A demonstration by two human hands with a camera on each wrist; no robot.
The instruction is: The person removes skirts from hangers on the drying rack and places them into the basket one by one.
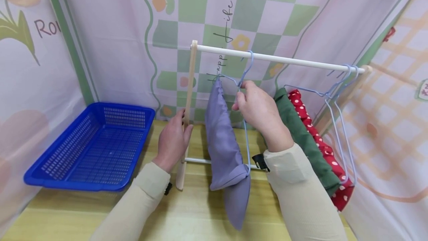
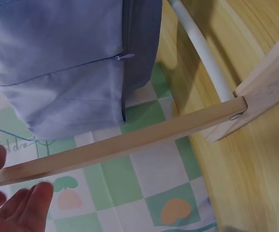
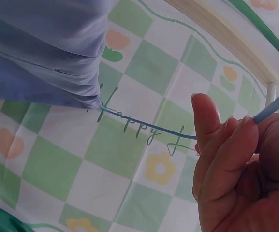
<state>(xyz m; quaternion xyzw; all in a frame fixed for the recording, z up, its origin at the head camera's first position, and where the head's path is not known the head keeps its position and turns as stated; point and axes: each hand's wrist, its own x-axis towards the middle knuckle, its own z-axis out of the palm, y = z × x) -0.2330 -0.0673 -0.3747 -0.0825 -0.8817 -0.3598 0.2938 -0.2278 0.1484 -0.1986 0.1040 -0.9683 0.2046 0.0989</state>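
On blue hanger (image 1: 247, 144), creased lavender cloth (image 1: 223, 137); right hand (image 1: 260, 111) pinching hanger, left hand (image 1: 172, 140) loose.

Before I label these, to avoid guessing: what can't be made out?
Head: part of the held hanger, behind the right hand.
Head: the lower rail's middle, behind the purple cloth.
Left wrist: most of the left hand, past the left edge.
Right wrist: most of the green cloth, past the lower-left corner.
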